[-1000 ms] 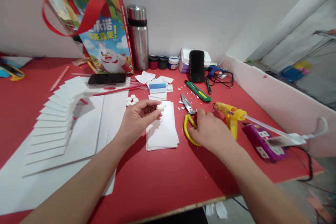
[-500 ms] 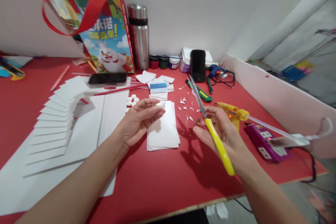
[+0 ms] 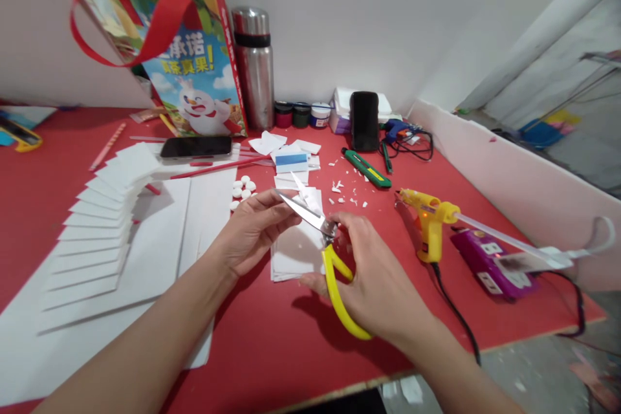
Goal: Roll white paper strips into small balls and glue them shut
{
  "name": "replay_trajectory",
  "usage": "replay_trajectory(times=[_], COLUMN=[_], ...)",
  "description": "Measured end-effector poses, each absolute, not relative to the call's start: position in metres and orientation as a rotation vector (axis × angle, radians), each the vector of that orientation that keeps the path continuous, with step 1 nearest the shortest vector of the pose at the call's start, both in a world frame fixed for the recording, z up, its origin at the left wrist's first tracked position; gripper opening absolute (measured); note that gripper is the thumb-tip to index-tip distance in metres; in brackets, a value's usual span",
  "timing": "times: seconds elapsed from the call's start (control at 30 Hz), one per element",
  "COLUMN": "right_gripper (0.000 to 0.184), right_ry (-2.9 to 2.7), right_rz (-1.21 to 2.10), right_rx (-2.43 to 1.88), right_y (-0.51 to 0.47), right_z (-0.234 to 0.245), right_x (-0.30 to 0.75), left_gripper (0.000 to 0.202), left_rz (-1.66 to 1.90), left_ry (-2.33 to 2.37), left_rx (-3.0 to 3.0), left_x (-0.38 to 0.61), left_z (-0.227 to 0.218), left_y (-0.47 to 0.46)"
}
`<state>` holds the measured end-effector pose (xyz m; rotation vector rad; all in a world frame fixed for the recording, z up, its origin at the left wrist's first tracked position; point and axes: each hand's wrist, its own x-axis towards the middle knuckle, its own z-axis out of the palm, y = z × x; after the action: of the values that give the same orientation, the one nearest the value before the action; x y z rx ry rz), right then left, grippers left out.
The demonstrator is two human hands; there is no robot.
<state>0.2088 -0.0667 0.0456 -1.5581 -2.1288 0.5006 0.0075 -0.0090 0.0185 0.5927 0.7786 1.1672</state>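
Yellow-handled scissors point(image 3: 334, 259) are in my right hand point(image 3: 369, 265), fingers through and around the handles. Their blades stand apart and point left toward my left hand point(image 3: 264, 223), the lower blade reaching its fingertips. That hand is closed in a pinch over the paper stack; the small white piece seen in it a moment ago is largely hidden by the blade and fingers. Beneath both hands lies a stack of white paper rectangles point(image 3: 294, 262). Just behind my left hand sit several small white discs point(image 3: 245, 186).
Fanned folded white paper point(image 3: 92, 226) covers the left side. A glue gun point(image 3: 429, 220), purple power strip point(image 3: 490, 265) and green cutter point(image 3: 366, 168) lie right. White scraps point(image 3: 337, 187) are scattered mid-table. A steel flask point(image 3: 255, 71), phone point(image 3: 196, 147) and gift bag point(image 3: 198, 77) stand behind.
My right hand has moved left, bringing the scissors from beside the glue gun to my left hand's fingertips. The blades have opened. My left hand has barely moved.
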Motion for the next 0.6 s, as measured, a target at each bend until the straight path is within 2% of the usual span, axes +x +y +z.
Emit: replay_trajectory(times=[0.2, 0.37, 0.6], right_gripper=[0.062, 0.063, 0.063], right_ry=[-2.104, -2.134, -2.119], right_rz=[0.551, 0.517, 0.498], right_rx=[-1.603, -1.601, -1.601], right_y=[-0.0647, -0.0651, -0.0633], right_z=[0.0478, 0.0449, 0.0427], right_x=[0.2098, 0.2124, 0.211], left_gripper=[0.02, 0.026, 0.016], left_rz=[1.166, 1.144, 1.079], left_ry=[0.752, 0.701, 0.64], left_rx=[0.583, 0.559, 0.52], left_x=[0.0047, 0.0014, 0.0015], left_z=[0.0216, 0.0215, 0.0166], left_y=[-0.0081, -0.0073, -0.0076])
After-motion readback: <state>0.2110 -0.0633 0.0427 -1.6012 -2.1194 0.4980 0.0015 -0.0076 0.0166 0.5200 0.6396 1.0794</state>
